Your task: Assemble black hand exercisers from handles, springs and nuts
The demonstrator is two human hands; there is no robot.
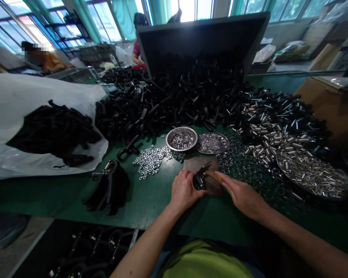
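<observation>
My left hand (185, 189) is closed around a curved black part (199, 182), holding it on a square metal plate (191, 163). My right hand (243, 195) grips the wooden handle of a small hammer (214, 176). The hammer's head is over the black part; I cannot tell whether they touch. Behind the plate stand a steel bowl (197, 135) of small metal pieces and a shallow dish (227, 141) of similar bits. Loose nuts (149, 160) are scattered left of the plate. Farther left, several black curved parts (116, 189) are stacked together.
A large heap of black parts (174, 100) spills from a tilted dark bin (203, 38) at the back. Springs (266, 135), bolts and a tray of small metal pins (316, 170) lie right, near a cardboard box (333, 104). A white sack (40, 87) lies left. Other people sit behind.
</observation>
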